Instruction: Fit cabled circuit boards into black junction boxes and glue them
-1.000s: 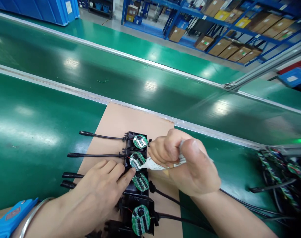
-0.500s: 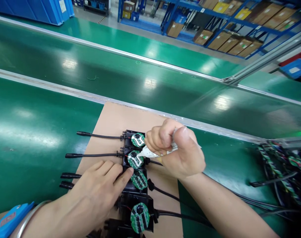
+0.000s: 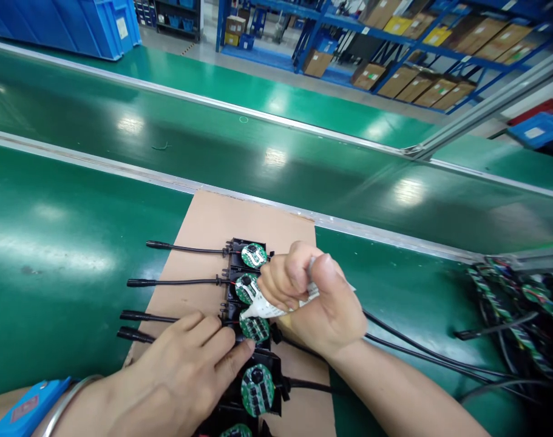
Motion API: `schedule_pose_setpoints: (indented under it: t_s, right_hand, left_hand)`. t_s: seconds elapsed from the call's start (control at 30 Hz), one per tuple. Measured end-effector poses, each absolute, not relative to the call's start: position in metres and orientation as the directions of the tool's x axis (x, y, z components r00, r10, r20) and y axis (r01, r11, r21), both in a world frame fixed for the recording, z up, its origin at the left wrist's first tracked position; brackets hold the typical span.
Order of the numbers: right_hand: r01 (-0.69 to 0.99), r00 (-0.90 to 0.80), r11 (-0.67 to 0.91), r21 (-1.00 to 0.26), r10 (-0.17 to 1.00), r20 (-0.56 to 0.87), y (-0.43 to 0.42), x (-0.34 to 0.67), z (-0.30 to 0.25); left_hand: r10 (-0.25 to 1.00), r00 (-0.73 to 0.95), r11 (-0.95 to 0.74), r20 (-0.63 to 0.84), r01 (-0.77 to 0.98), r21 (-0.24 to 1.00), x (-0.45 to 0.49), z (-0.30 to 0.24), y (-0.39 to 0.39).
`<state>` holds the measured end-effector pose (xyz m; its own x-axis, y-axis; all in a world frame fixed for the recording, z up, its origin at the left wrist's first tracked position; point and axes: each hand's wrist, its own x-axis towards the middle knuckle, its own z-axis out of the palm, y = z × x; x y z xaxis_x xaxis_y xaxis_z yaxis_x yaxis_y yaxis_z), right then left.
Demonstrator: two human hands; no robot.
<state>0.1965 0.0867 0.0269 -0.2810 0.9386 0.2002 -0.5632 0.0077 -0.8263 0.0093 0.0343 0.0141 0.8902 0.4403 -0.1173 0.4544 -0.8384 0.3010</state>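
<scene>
A white tube [image 3: 269,308] is held above the cardboard sheet [image 3: 221,215] on the green worktop [image 3: 76,243], between the row of black housings [image 3: 235,262] and the sheet's right edge. The right hand [image 3: 315,297] is closed round its body, and the nozzle is pointed at the upper left part of the 3rd circuit board [image 3: 258,331] from the sheet's far edge; contact cannot be confirmed. The left hand [image 3: 194,358] is half open, palm down, reached in over the sheet's left edge, its thumb tip set just beside that board's lower edge; whether anything is gripped beneath is hidden.

The tube is judged light and soft-walled, easily squeezed, and best gripped round the body with the nozzle left free. The board is judged thin, stiff and fragile, best steadied by its rim or the housing. White paste [image 3: 258,261] on the 2 boards nearer the far edge is probably slippery and easily smeared. The housings may be tugged by the bendable cables [image 3: 185,282] crossing the left edge.
</scene>
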Motion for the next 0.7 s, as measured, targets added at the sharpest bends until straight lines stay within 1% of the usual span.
schedule_pose_setpoints:
  t_s: [0.17,0.37,0.5,0.7]
  right_hand:
    - [-0.501,-0.312,-0.003,-0.865,0.933,0.178,0.081,0.205,0.035]
    - [-0.455,-0.347,-0.075,-0.888,0.933,0.099,0.068,0.213,0.041]
    - [-0.433,-0.341,-0.064,-0.899,0.935,0.097,0.064,0.217,0.041]
    - [-0.428,-0.301,-0.056,-0.902,0.950,0.084,0.066,0.223,0.040]
  left_hand:
    - [0.435,0.889,-0.840,-0.141,0.458,0.291,0.009,0.016,0.036]
    - [0.445,0.883,-0.835,-0.146,0.469,0.287,0.009,0.014,0.034]
    - [0.439,0.886,-0.843,-0.152,0.464,0.271,0.008,0.014,0.035]
    - [0.449,0.881,-0.831,-0.148,0.473,0.292,0.009,0.011,0.033]
